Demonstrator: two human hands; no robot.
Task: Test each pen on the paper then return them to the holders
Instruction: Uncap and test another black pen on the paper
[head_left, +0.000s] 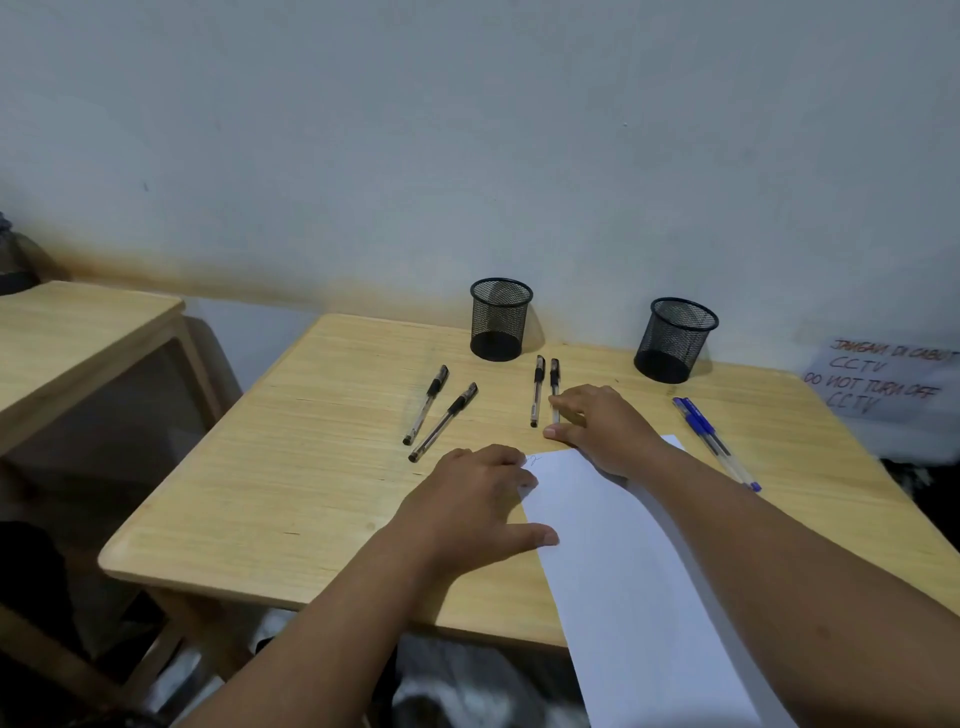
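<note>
- Left hand (475, 501): open grip, flat on paper's (623, 561) left edge.
- Right hand (602, 426): open grip, fingertips touching a black pen (555, 387) on table (291, 467).
- Both mesh holders (500, 319) stand beyond, well apart.

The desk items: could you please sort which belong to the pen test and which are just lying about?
Job: black pens, blue pens, paper, two mesh holders, right hand touching a pen.
Lying about: handwritten CCTV sign, second table.

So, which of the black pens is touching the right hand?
The rightmost black pen, in the pair below the left holder: the right hand lies on its lower end. The other three lie clear of both hands.
</note>
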